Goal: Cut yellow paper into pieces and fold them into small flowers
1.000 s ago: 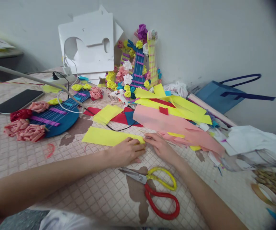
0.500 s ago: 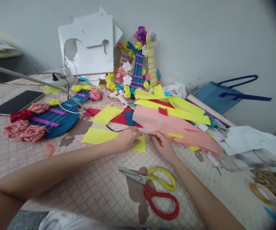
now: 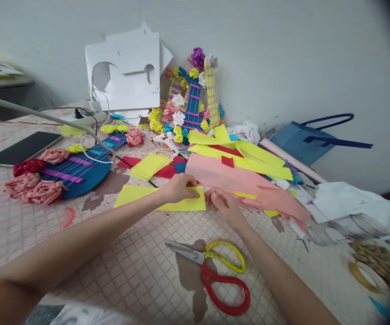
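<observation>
In the head view, I see the left hand (image 3: pixel 180 188) loosely curled over the right end of a yellow paper strip (image 3: pixel 182 205) flat on the table; I can't tell whether it's pinching it. The right hand (image 3: pixel 227 205), half-closed, sits just beside that end, any hold unclear. Rightward, a clear container (image 3: pixel 367 228), contents indistinct, and a blue tote bag (image 3: pixel 298 143), inside hidden.
</observation>
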